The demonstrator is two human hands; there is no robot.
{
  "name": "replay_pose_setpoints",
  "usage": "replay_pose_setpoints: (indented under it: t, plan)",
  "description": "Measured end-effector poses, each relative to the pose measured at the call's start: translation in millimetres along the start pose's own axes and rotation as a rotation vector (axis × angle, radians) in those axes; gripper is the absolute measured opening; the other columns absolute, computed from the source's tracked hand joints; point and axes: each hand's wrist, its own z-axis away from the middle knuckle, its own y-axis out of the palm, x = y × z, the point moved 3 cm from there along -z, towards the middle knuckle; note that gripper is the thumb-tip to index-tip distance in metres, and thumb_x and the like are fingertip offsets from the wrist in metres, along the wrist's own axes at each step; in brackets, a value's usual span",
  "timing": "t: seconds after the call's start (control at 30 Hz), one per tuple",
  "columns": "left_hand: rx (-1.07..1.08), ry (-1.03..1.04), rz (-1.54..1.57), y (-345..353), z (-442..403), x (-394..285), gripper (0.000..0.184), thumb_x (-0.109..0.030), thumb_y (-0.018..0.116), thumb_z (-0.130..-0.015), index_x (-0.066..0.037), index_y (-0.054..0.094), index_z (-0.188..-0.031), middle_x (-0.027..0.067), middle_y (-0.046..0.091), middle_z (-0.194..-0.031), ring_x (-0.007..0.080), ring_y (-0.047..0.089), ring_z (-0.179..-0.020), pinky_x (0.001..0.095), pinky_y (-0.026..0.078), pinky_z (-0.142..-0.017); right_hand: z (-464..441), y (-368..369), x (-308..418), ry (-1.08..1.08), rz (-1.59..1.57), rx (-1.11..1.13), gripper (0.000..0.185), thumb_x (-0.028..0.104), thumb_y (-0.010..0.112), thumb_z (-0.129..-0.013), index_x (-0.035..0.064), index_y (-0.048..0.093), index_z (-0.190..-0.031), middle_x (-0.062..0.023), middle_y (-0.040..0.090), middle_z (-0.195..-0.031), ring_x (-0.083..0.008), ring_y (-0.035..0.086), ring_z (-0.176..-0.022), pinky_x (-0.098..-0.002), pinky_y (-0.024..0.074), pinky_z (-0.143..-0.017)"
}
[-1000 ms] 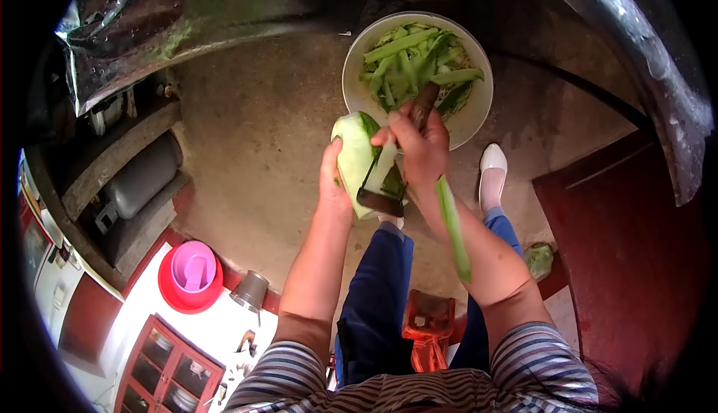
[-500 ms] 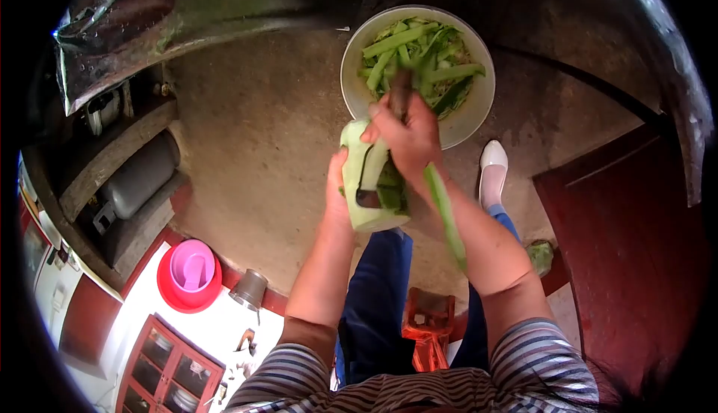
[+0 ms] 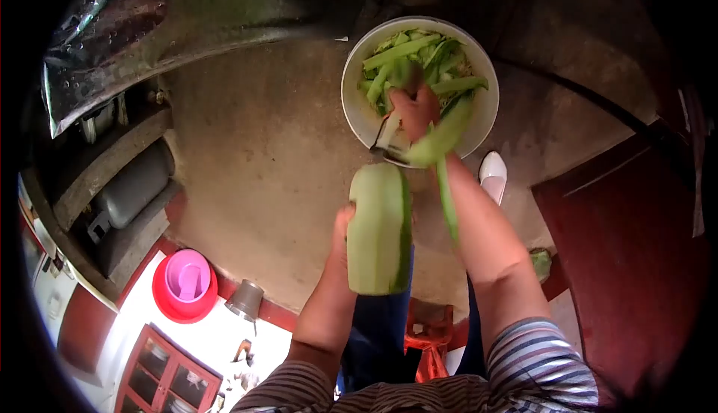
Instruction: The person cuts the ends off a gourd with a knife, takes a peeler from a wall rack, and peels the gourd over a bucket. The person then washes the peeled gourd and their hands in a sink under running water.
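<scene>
Clasping a mostly peeled gourd (image 3: 378, 230) in the left-hand grip (image 3: 344, 227), nearer than a white tub (image 3: 354, 97) of green peelings (image 3: 407, 50); clenching a peeler (image 3: 390, 154) in the right-hand grip (image 3: 416, 114) above the tub's near edge.

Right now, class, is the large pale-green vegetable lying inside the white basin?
No, the left hand holds the vegetable outside the rim of the basin, which contains green peelings.
</scene>
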Motion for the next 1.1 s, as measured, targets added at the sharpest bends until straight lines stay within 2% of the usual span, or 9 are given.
replay_pose_setpoints:
  t: [0.03, 0.17, 0.27, 0.4, 0.47, 0.53, 0.77, 1.0, 1.1]
  plan:
    - [0.201, 0.126, 0.016, 11, 8, 4, 0.066, -0.049, 0.053, -0.073, -0.006, 0.046, -0.122, 0.0182, 0.052, -0.111, 0.0329, 0.055, -0.09, 0.0463, 0.049, -0.063, -4, -6, -5, 0.048, 0.018, 0.109, 0.018, 0.016, 0.06, -0.075, -0.0004, 0.053, -0.072, -0.0052, 0.054, -0.057, -0.0161, 0.053, -0.043, -0.0284, 0.0392, -0.039]
    - [0.207, 0.024, -0.308, -12, 3, -18, 0.072, -0.052, 0.056, -0.07, -0.01, 0.044, -0.127, 0.0194, 0.051, -0.115, 0.0335, 0.054, -0.098, 0.0508, 0.049, -0.071, 5, -8, -29, 0.352, -0.07, 0.104, 0.023, 0.021, 0.062, -0.075, 0.0009, 0.054, -0.068, -0.0066, 0.053, -0.057, -0.0155, 0.054, -0.045, -0.0299, 0.0492, -0.04]
    - [0.03, 0.192, -0.241, -5, -2, -36, 0.074, -0.059, 0.053, -0.073, -0.011, 0.043, -0.128, 0.0194, 0.053, -0.115, 0.0352, 0.054, -0.102, 0.053, 0.049, -0.076, 30, -6, -29, 0.399, -0.342, -0.006, 0.026, 0.022, 0.063, -0.074, -0.0016, 0.054, -0.081, -0.0106, 0.056, -0.063, -0.0178, 0.054, -0.042, -0.0291, 0.0444, -0.035]
    - [0.25, 0.174, -0.014, -15, -2, -39, 0.077, -0.062, 0.049, -0.078, -0.006, 0.042, -0.13, 0.0194, 0.052, -0.119, 0.0364, 0.052, -0.107, 0.0529, 0.044, -0.089, 67, -10, -3, 0.255, -0.513, -0.096, 0.018, 0.019, 0.059, -0.081, 0.0021, 0.052, -0.082, -0.0069, 0.052, -0.061, -0.0156, 0.053, -0.048, -0.0284, 0.0432, -0.044]
    - [-0.002, 0.329, -0.103, -23, -11, -43, 0.074, -0.061, 0.047, -0.079, -0.007, 0.043, -0.129, 0.018, 0.053, -0.12, 0.0345, 0.052, -0.109, 0.0475, 0.043, -0.093, 94, -17, 21, 0.261, -0.33, 0.004, 0.014, 0.016, 0.055, -0.084, 0.0029, 0.049, -0.085, -0.0066, 0.051, -0.06, -0.0158, 0.055, -0.052, -0.0276, 0.0414, -0.048]
    - [-0.063, 0.351, -0.097, -23, -11, -40, 0.069, -0.059, 0.046, -0.079, -0.008, 0.046, -0.125, 0.0173, 0.055, -0.115, 0.0327, 0.053, -0.105, 0.0432, 0.042, -0.093, 120, -8, 33, 0.12, -0.538, 0.025, 0.014, 0.015, 0.054, -0.085, 0.0031, 0.046, -0.086, -0.0066, 0.05, -0.06, -0.0164, 0.055, -0.054, -0.0277, 0.0407, -0.05]
    - [0.051, 0.423, -0.054, -11, -7, -27, 0.061, -0.058, 0.041, -0.084, -0.011, 0.051, -0.12, 0.0128, 0.054, -0.117, 0.0324, 0.052, -0.106, 0.0428, 0.044, -0.091, 136, -11, 36, 0.032, -0.469, 0.005, 0.013, 0.01, 0.057, -0.083, 0.0024, 0.046, -0.085, -0.0028, 0.051, -0.064, -0.0105, 0.053, -0.054, -0.0249, 0.0426, -0.053]
    - [-0.164, 0.409, -0.096, -24, 3, -22, 0.068, -0.063, 0.033, -0.083, -0.011, 0.048, -0.123, 0.013, 0.055, -0.115, 0.0315, 0.055, -0.1, 0.0442, 0.047, -0.084, 128, -5, 34, -0.003, -0.42, 0.205, 0.012, 0.009, 0.056, -0.084, 0.0027, 0.047, -0.085, -0.0027, 0.051, -0.062, -0.0112, 0.051, -0.053, -0.0263, 0.0425, -0.05]
    - [-0.166, 0.365, -0.14, -12, 9, -6, 0.065, -0.06, 0.032, -0.084, -0.011, 0.048, -0.123, 0.0116, 0.055, -0.113, 0.0306, 0.054, -0.098, 0.0455, 0.047, -0.081, 106, -2, 34, -0.101, -0.363, 0.141, 0.013, 0.013, 0.057, -0.083, 0.0022, 0.049, -0.083, -0.0046, 0.053, -0.06, -0.013, 0.052, -0.052, -0.0272, 0.0421, -0.049]
